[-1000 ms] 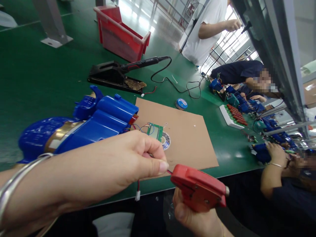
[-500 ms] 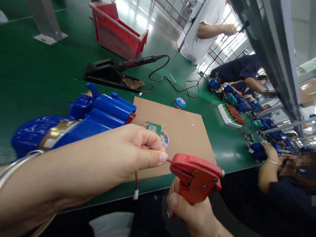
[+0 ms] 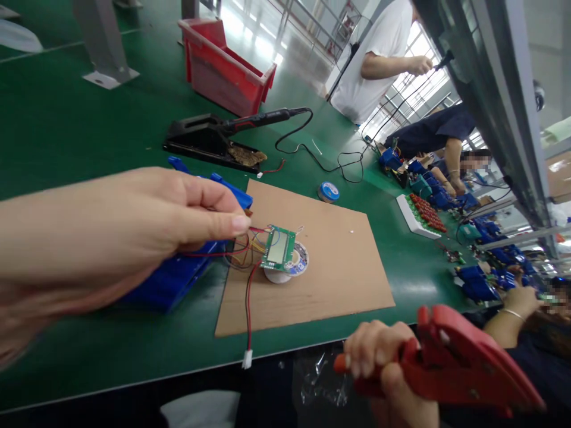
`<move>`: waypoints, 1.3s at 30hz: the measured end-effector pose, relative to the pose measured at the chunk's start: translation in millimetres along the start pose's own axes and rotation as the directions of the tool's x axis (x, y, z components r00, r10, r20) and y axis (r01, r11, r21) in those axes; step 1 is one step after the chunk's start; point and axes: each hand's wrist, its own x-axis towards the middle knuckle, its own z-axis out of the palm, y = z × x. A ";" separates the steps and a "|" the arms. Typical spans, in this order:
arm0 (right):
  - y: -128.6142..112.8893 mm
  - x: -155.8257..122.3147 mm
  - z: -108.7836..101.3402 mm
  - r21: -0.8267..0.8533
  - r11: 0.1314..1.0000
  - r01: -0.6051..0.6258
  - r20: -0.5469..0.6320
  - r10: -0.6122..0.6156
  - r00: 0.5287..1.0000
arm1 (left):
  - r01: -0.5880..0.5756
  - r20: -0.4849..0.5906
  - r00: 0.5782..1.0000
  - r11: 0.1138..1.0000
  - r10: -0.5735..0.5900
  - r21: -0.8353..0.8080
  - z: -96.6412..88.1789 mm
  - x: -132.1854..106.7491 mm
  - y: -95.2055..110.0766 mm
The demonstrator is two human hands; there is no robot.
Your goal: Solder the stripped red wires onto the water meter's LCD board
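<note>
My left hand pinches thin red and black wires between thumb and finger, above the blue plastic housing, which it partly covers. Those wires lead toward a green circuit board with a display, which rests on a white spool. From the board a red-black lead with a white plug hangs over the table edge. Low on the right, my right hand is closed around the handles of a red wire stripper, away from the wires.
A cardboard sheet lies under the spool. Behind it are a blue solder tin, a soldering iron in its black stand and a red bin. Co-workers handle blue housings along the bench at right.
The wire stripper has moved away from the wire, right and turned. My left hand has moved left and up with the wires, uncovering the board and spool.
</note>
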 end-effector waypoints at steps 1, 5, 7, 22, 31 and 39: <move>0.2 -0.4 -1.1 0.034 0.998 0.049 -0.055 -0.047 0.997 | -0.003 0.001 1.000 1.000 0.003 0.002 -1.2 -0.7 2.2; 6.6 0.7 8.1 0.212 0.969 0.125 -0.095 -0.107 0.990 | -0.051 0.129 0.990 0.998 0.054 -0.028 4.8 -2.0 3.9; 9.8 2.0 16.4 0.303 0.947 0.105 -0.087 -0.082 0.993 | -0.047 0.142 0.988 0.996 0.057 -0.074 8.0 -1.4 0.3; 9.9 11.8 46.6 0.440 0.838 -0.324 0.241 0.237 0.941 | 0.015 0.212 0.976 0.992 -0.042 0.127 17.6 -11.7 4.8; 6.5 14.8 48.8 0.379 0.851 -0.364 0.271 0.274 0.923 | 0.089 0.264 0.961 0.996 -0.088 0.009 22.8 -10.4 1.1; 4.2 14.6 43.6 0.351 0.868 -0.351 0.264 0.268 0.927 | 0.079 0.261 0.962 0.997 -0.081 0.018 20.6 -6.6 -7.7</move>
